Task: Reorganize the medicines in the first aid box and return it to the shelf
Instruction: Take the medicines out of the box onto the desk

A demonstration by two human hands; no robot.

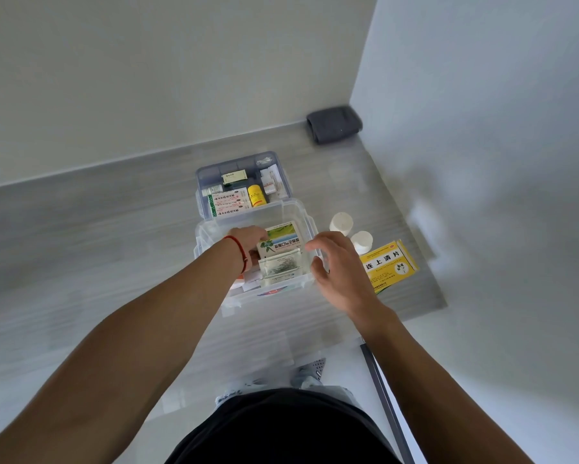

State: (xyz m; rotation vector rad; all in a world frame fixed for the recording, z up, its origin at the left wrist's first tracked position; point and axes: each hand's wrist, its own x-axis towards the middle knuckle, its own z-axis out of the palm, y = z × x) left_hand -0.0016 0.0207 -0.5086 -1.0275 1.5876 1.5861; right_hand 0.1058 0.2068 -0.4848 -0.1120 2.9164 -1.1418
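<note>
A clear plastic first aid box [301, 216] stands open on the grey counter. Inside it lie a green-and-white medicine carton [283, 241] and a pale sachet [281, 267]. My left hand [248, 241] reaches into the box and its fingers rest on the carton's left edge. Over the box's right rim hovers my right hand [335, 266], fingers spread and curled, holding nothing. Behind the box sits its blue-tinted tray [208, 177], which holds several cartons and a yellow bottle [256, 195].
Two white bottles [341, 224] [361, 242] and a yellow carton [390, 264] lie on the counter to the right of the box. A folded dark cloth [334, 124] sits in the far corner by the walls. The counter's edge runs near my right forearm.
</note>
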